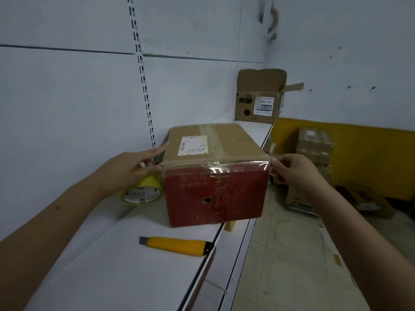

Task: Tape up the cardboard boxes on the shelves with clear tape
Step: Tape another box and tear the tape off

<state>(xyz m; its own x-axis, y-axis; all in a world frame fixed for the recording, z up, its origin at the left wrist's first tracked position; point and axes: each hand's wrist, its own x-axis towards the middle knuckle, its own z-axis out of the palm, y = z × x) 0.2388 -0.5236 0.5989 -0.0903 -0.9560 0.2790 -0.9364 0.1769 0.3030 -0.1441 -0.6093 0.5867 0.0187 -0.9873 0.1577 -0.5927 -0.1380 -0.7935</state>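
A closed cardboard box with a red front face stands on the white shelf. A strip of clear tape runs along its front top edge. My left hand holds the yellow-cored tape roll at the box's left corner, with its index finger stretched along the box's left side. At the right front corner my right hand pinches the loose end of the tape. A second cardboard box with open flaps sits at the far end of the shelf.
A yellow utility knife lies on the shelf in front of the box. Below to the right, taped parcels and flat cardboard lie on the floor by a yellow wall band. The shelf's back panel rises on the left.
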